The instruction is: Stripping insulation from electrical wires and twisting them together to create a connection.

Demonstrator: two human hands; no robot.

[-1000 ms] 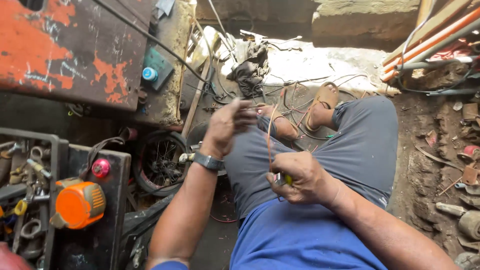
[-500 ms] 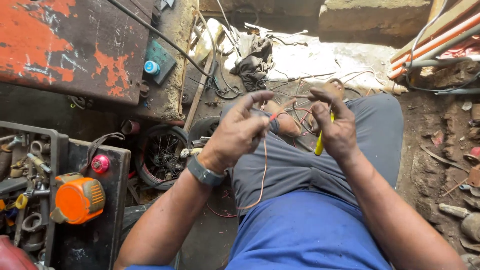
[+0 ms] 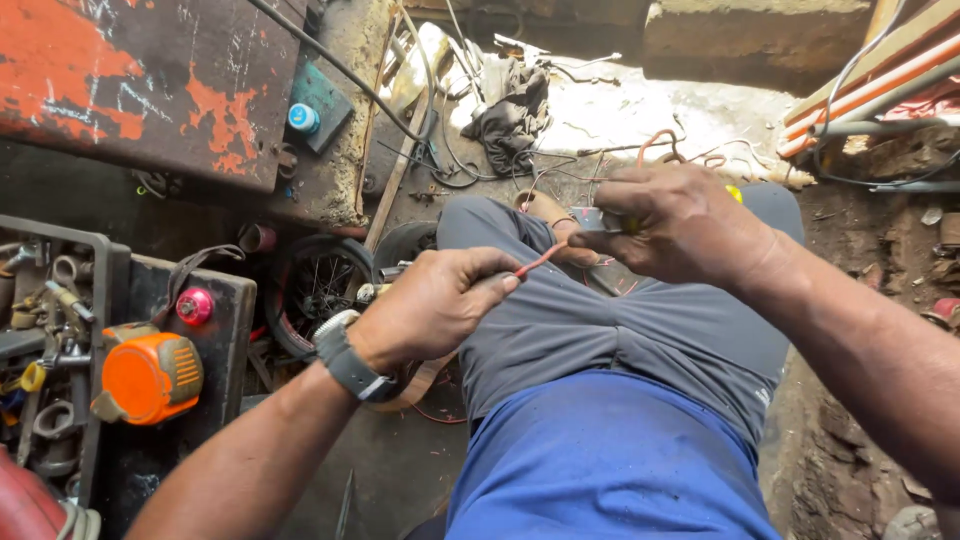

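Observation:
My left hand [image 3: 435, 305], with a dark watch on its wrist, pinches a thin orange wire [image 3: 540, 259] over my lap. The wire runs up and right to my right hand [image 3: 675, 220]. That hand grips a small tool with a grey metal blade [image 3: 585, 218] and a yellow handle [image 3: 734, 192], set against the wire. A loop of the orange wire [image 3: 655, 145] shows above the right hand. I sit in grey trousers and a blue shirt.
An orange power tool [image 3: 148, 375] lies on a dark toolbox [image 3: 150, 450] at the left, beside a tray of metal tools [image 3: 45, 330]. A small wheel [image 3: 318, 285] stands by my knee. Cables and a dark rag [image 3: 510, 110] lie ahead; pipes [image 3: 860, 85] run at the right.
Both hands have come down and closer over my lap. The left hand now pinches the wire's end, and the right hand has set the tool's blade on the wire.

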